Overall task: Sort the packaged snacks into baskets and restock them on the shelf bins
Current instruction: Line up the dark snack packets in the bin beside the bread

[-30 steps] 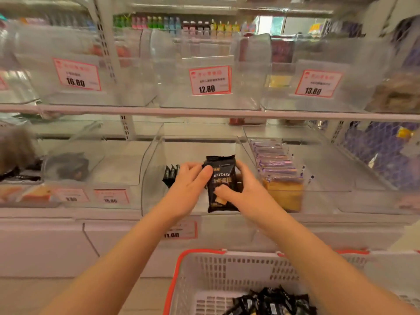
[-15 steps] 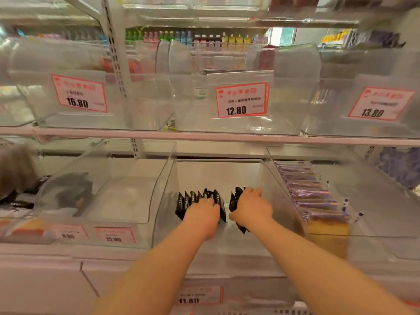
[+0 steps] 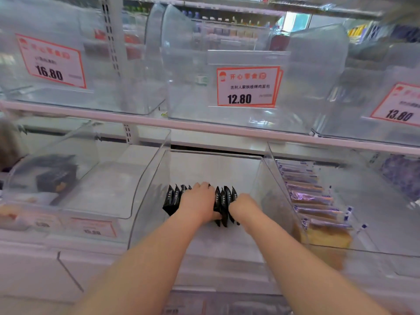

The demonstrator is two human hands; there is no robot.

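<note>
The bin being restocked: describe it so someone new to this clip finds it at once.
On the lower shelf, directly below the red-bordered 12.80 price tag, sits the middle clear plastic bin. Both hands reach into it, and only it holds an upright row of small black snack packets.
</note>
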